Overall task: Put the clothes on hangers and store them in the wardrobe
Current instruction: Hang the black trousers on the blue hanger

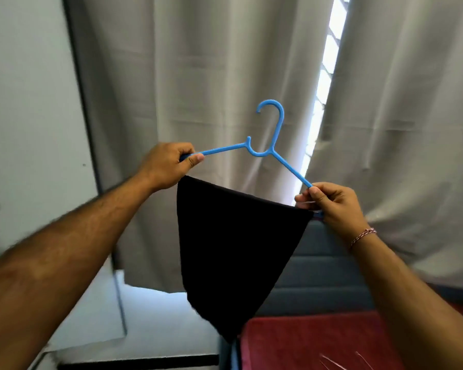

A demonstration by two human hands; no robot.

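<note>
Biggest thing in shot is the grey curtain (225, 76), filling most of the background, with a bright slit of window (329, 62) where its two halves don't quite meet. To the left of it there's a pale wall (25, 89). Down low on the right sits a red fabric surface (318, 343), with something blue-grey (326, 276) behind it, hard to say what exactly.

Then the black garment (238, 249), draped over the bottom bar of the hanger and hanging down in a sort of triangle that narrows toward its lower tip, just above the red surface's edge.

The blue hanger (274, 153) is held up in mid-air in front of the curtain. Its long axis runs left to right, tilted so the right end sits lower, and the hook points up with its opening curling to the left.

The person's left hand (169, 166) has its fingers curled tight round the left end of the hanger. The right hand (329, 201) pinches the right end, thumb and fingers clamped on it. A thin braided bracelet (364, 235) sits on the right wrist.
</note>
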